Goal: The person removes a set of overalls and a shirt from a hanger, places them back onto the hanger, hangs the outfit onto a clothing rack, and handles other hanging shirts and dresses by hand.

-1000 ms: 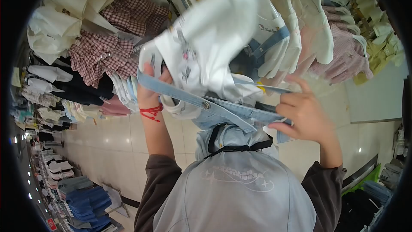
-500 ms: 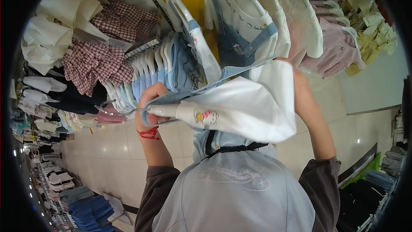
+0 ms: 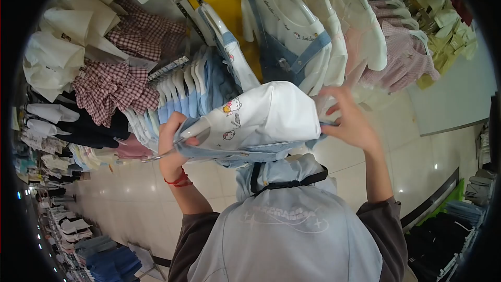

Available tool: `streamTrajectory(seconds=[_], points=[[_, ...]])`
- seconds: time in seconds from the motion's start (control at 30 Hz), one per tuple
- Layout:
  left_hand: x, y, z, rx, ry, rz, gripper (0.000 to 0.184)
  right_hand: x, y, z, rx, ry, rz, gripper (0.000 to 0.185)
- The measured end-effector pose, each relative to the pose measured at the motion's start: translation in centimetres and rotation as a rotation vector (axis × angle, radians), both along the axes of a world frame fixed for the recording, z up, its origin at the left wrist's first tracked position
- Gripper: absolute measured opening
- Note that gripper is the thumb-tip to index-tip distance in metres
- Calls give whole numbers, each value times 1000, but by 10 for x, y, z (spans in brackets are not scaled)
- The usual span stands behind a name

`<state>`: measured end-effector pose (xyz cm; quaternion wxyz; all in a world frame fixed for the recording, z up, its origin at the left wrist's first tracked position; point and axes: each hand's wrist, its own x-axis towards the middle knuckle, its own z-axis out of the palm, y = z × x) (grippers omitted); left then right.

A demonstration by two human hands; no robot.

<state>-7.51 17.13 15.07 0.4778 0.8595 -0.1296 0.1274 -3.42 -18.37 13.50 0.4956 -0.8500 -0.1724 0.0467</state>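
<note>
A child's white top with cartoon embroidery, joined with blue denim (image 3: 282,112), is stretched sideways between my two hands. My left hand (image 3: 175,138) is closed around its neck end and the hanger, whose metal hook (image 3: 151,159) sticks out at the left. At the opposite end, my right hand (image 3: 347,120) has its thumb and fingers at the blue edge, seemingly pinching it, with the other fingers partly spread. A similar white-and-denim outfit (image 3: 284,36) hangs just beyond.
Rows of hanging blue clothes (image 3: 209,83) are behind my left hand. Checked garments (image 3: 115,83) hang further left, pink ones (image 3: 399,55) at the right. A white panel (image 3: 449,104) stands on the right. Folded jeans (image 3: 112,261) lie at lower left, above the tiled floor (image 3: 120,193).
The garment has turned over, bringing more embroidery and the lower denim edge into sight. My right hand has come out from behind it to its edge. My left hand keeps its hold.
</note>
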Motion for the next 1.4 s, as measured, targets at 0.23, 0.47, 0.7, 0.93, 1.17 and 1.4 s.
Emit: streamTrajectory(seconds=[0.23,0.47,0.7,0.93,1.17,1.4], points=[[-3,-15,7,90,140,-328,45,37,-12,-41,91,370,119,33],[6,-19,-3,202,87,-30,34,27,-19,-39,991,603,313,43],[16,-34,-32,397,43,64,33,4,29,-35,1033,692,256,56],[19,-49,-49,1,95,-36,43,-12,46,2,22,-123,217,57],[17,-88,-37,-380,108,-226,44,-5,62,29,-290,-709,101,54],[30,-96,-18,-112,19,-252,45,22,56,29,-373,-511,329,31]])
